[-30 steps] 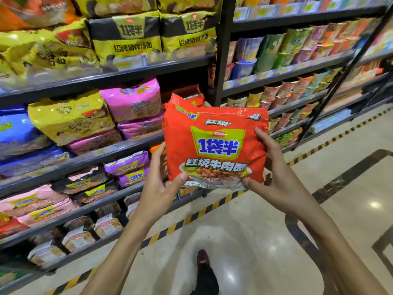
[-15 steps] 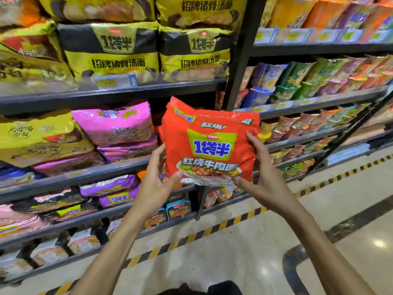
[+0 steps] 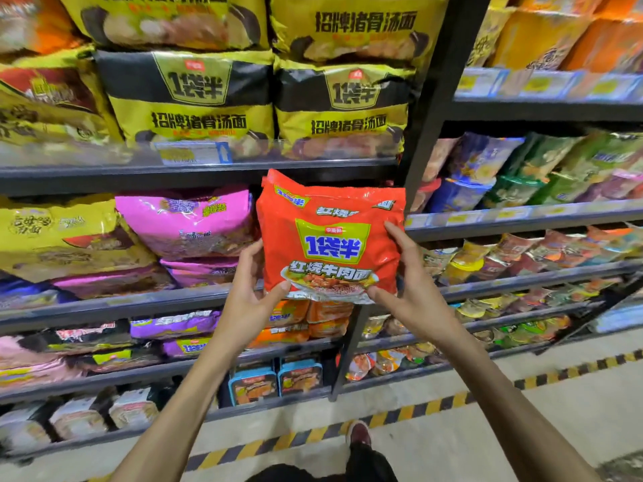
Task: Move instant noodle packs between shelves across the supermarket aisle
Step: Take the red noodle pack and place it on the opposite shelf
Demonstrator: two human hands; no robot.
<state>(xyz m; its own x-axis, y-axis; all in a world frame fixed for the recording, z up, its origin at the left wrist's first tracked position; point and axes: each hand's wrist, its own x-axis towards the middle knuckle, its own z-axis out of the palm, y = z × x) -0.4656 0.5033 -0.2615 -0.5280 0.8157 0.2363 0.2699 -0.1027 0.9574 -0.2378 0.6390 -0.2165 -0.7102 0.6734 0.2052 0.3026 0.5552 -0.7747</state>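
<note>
Red noodle pack [image 3: 332, 238] reading "1袋半 红烧牛肉面" is gripped upright by left hand [image 3: 248, 300] and right hand [image 3: 410, 290].

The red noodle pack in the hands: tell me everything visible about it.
The red noodle pack is a puffy multi-pack bag of glossy, crinkled plastic, printed with a green-yellow panel holding blue characters and a bowl of noodles below. It is held upright, face to the camera, before the shelf beside the pink packs. The left hand holds its lower left edge and the right hand its right side; both thumbs press the bottom front.
</note>
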